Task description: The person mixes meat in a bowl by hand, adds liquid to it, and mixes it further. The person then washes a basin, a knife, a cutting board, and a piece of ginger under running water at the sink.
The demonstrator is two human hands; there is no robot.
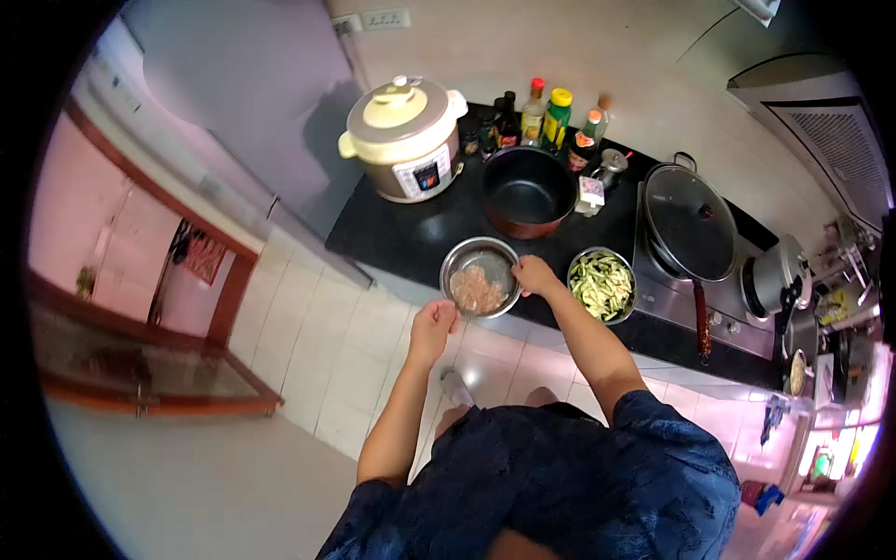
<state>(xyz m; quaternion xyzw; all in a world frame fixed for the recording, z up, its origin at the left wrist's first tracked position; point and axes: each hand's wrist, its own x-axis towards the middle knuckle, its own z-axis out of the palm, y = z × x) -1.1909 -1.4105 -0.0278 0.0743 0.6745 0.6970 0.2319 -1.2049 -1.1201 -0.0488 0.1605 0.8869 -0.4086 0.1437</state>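
A shiny metal bowl (pixel 512 250) with pale pink raw meat (pixel 476 290), in small pieces, is at the counter's front edge. My right hand (pixel 535 276) is closed at the bowl's right rim, gripping it. Just off the lower left rim, my left hand (pixel 435 330) is closed with its fingers curled. Whether it holds something small or touches the rim I cannot make out. To the right of my right hand stands another metal bowl (pixel 632 301), full of cut green and pale vegetable strips (pixel 600 286).
Behind the meat bowl stand a dark pot (pixel 529 221), a cream electric cooker (pixel 411 140) and several sauce bottles (pixel 557 117). On the right, a lidded pan (pixel 689 224) sits on the stove (pixel 747 327), its handle (pixel 702 317) pointing toward the front edge. A silver pot (pixel 770 280) is farther right.
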